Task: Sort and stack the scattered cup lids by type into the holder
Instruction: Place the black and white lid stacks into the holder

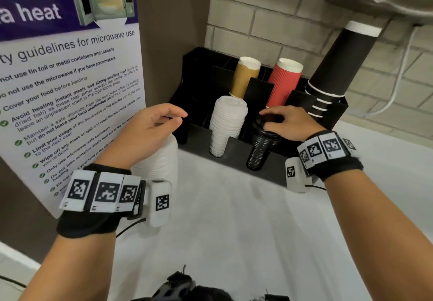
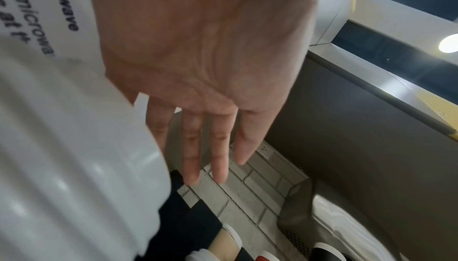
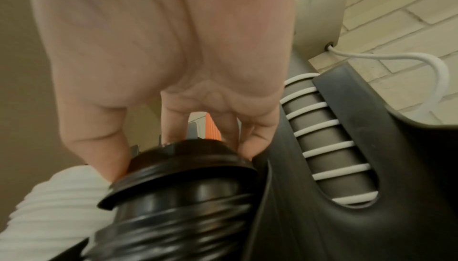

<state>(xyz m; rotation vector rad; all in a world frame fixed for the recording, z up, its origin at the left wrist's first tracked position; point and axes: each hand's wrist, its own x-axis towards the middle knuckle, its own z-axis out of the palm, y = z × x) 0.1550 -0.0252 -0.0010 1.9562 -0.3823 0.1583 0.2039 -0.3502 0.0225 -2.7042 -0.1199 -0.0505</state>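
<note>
Fingers of the right hand (image 1: 284, 122) grasp the top black lid (image 3: 178, 169) at frame center. Left hand (image 1: 150, 127) hangs released over a white lid stack (image 1: 161, 160) at left.

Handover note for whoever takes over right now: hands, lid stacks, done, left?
Right hand: its fingers pinch the top black lid of the black lid stack in the holder.
Left hand: open, holding nothing, just above a loose white lid stack standing on the counter outside the holder.
Done: a white lid stack and the black one sit in neighbouring front slots.
Left: seat the top black lid, then move the loose white stack into the holder, probably the free left slot.
</note>
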